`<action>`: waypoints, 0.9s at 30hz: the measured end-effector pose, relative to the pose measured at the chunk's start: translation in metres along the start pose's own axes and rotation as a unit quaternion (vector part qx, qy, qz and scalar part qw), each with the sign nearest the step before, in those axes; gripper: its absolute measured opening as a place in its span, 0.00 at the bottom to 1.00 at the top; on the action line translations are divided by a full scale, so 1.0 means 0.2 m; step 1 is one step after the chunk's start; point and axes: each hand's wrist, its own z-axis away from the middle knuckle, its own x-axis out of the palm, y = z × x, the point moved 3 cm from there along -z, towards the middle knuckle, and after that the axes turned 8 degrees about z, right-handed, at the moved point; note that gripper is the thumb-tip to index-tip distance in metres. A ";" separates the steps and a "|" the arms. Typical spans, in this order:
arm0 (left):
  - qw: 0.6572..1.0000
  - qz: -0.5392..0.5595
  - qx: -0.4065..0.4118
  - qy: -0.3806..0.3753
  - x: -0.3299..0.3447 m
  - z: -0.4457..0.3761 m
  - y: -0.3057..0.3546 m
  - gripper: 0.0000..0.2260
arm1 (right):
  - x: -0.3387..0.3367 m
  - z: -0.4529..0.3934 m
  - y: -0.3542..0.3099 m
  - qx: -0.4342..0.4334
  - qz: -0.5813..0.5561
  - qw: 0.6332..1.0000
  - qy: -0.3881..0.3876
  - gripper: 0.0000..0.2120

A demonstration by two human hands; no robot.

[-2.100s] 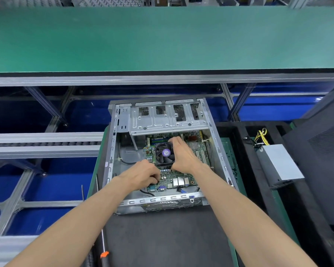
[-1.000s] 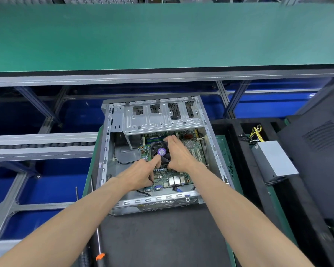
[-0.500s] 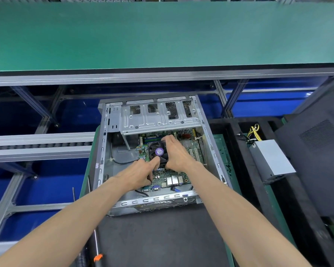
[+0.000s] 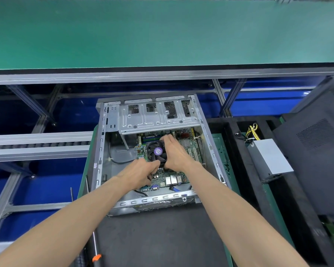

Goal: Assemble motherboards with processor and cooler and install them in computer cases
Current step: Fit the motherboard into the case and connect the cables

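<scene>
Grey power supply (image 4: 269,158) (cables attached) right of case (image 4: 102,151); screwdriver (image 4: 94,249), seemingly, near-left.

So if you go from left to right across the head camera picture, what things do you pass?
Screwdriver → computer case → left hand → cooler fan → right hand → power supply → black side panel.

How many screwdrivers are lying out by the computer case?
2. One with an orange collar lies at the near left of the mat; a thinner one sits left of the case. Others may be hidden.
</scene>
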 end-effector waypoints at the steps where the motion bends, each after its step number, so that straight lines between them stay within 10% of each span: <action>1: 1.000 -0.005 -0.001 0.002 0.00 0.00 0.00 0.20 | 0.00 0.00 0.00 0.001 0.000 1.000 0.000 0.38; 15: 0.998 0.049 -0.042 -0.011 -0.03 0.02 0.00 0.14 | -0.02 0.01 -0.02 0.000 -0.001 1.000 -0.008 0.38; 20: 0.929 0.193 -0.217 0.229 -0.18 0.08 -0.10 0.10 | -0.04 0.01 -0.02 0.002 -0.022 1.000 -0.015 0.39; 27: 0.920 0.126 -0.265 0.259 -0.17 0.08 -0.05 0.11 | -0.06 0.01 -0.02 -0.006 -0.041 0.999 0.014 0.39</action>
